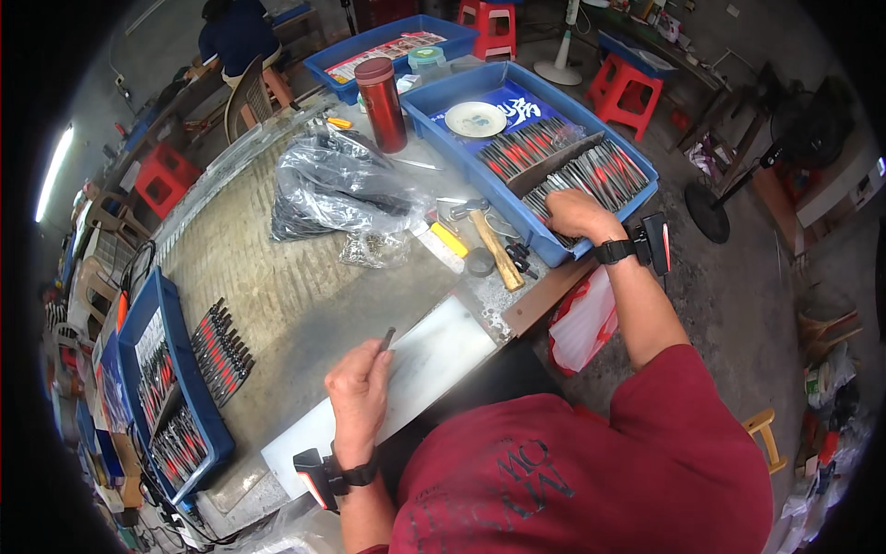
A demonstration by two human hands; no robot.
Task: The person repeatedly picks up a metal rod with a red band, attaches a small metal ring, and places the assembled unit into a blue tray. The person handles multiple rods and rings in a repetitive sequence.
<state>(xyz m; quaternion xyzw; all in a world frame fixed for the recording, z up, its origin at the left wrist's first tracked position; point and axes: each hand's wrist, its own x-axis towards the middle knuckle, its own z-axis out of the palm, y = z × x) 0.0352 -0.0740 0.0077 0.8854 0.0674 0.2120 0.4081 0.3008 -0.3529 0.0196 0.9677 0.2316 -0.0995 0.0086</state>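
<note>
Work seemingly partway: ranked slim black-and-red pieces, finished or waiting unclear, in blue plastic tray at right; one short dark slender piece, presumably unfinished, tilted, pinched by left hand over smooth white slab; right hand among tray's pieces, hold hidden, cannot tell.

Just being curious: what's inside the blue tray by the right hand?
Rows of slim dark-and-red pieces, a white plate, a blue sheet. The right hand hides what lies beneath.

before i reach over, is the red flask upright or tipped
Upright: the red flask stands on the table, its cap at the top.
</note>
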